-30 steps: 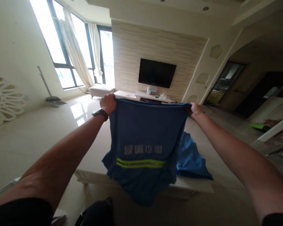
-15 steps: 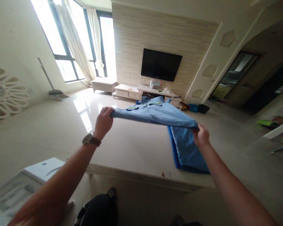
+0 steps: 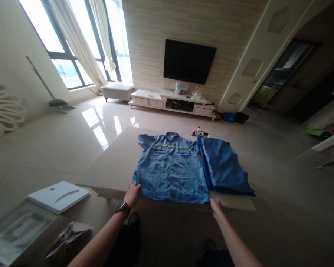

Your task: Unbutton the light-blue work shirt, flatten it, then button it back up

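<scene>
So, both hands (image 3: 133, 194) (image 3: 216, 206) at the shirt hem (image 3: 172, 196).

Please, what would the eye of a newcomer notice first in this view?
Probably the blue shirt, spread front up on the low table, a yellow stripe across its chest and the left hand and right hand at its near corners. Just right of it lies a darker blue cloth. Beyond, the black TV stands out against the pale wall.
</scene>
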The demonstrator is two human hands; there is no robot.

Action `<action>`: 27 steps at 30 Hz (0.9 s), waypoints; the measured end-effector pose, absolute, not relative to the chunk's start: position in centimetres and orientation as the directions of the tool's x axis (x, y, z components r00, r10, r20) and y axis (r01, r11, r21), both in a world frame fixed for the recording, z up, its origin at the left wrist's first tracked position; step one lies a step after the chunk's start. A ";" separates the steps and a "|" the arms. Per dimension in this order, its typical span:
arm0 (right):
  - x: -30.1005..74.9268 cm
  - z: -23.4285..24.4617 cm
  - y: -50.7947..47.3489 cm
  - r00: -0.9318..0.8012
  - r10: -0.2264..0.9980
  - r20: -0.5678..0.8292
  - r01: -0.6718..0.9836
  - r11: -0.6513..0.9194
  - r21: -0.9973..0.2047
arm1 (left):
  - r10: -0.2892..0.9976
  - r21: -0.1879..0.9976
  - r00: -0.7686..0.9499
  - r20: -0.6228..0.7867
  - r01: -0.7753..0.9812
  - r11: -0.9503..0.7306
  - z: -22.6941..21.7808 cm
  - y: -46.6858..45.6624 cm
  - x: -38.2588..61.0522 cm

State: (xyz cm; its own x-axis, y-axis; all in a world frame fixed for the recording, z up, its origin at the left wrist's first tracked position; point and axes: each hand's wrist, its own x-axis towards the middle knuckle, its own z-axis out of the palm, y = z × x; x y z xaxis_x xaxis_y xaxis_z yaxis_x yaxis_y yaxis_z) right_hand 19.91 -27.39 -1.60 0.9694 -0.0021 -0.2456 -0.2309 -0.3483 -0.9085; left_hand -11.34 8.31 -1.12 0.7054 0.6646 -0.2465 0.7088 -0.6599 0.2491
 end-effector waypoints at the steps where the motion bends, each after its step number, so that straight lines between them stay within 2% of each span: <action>1: 19.8 -2.0 -27.6 0.979 -0.026 -0.202 -0.195 -0.411 -0.891 | 0.681 0.201 0.687 -0.255 0.726 -0.657 -0.7 7.9 -10.8; 3: 19.3 -2.6 -27.4 0.991 -0.013 -0.130 -0.120 -0.484 -0.867 | 0.683 0.160 0.674 -0.283 0.735 -0.659 0.4 7.0 -9.2; 4: 18.7 -2.8 -26.8 0.995 0.060 -0.084 -0.041 -0.521 -0.853 | 0.655 0.181 0.693 -0.302 0.716 -0.674 0.8 6.4 -8.2; 6: 17.0 -3.3 -25.1 0.947 0.321 0.018 0.209 -0.569 -0.795 | 0.543 0.306 0.779 -0.315 0.625 -0.718 1.3 5.2 -5.8; 8: 14.9 -3.5 -23.0 0.798 0.595 0.098 0.483 -0.533 -0.695 | 0.419 0.452 0.861 -0.288 0.508 -0.733 1.4 3.8 -3.7; 11: 11.7 -3.4 -20.2 0.627 0.773 0.099 0.658 -0.457 -0.599 | 0.312 0.607 0.912 -0.266 0.411 -0.680 1.0 2.1 -1.6; 13: 10.2 -3.2 -18.9 0.554 0.831 0.042 0.709 -0.446 -0.546 | 0.288 0.666 0.914 -0.286 0.405 -0.627 0.8 1.4 -1.2; 15: 9.3 -2.8 -17.8 0.496 0.868 -0.023 0.755 -0.444 -0.482 | 0.273 0.664 0.916 -0.295 0.402 -0.630 1.0 1.3 -1.0; 20: 9.1 -1.7 -15.9 0.439 0.892 -0.105 0.807 -0.443 -0.390 | 0.286 0.522 0.919 -0.272 0.390 -0.758 2.7 2.7 -0.3; 24: 9.5 -1.4 -15.2 0.441 0.891 -0.108 0.803 -0.445 -0.396 | 0.300 0.480 0.903 -0.307 0.419 -0.771 3.8 3.5 0.3; 27: 10.1 -1.3 -15.0 0.507 0.860 -0.062 0.718 -0.461 -0.521 | 0.366 0.490 0.863 -0.349 0.501 -0.714 4.2 2.8 0.2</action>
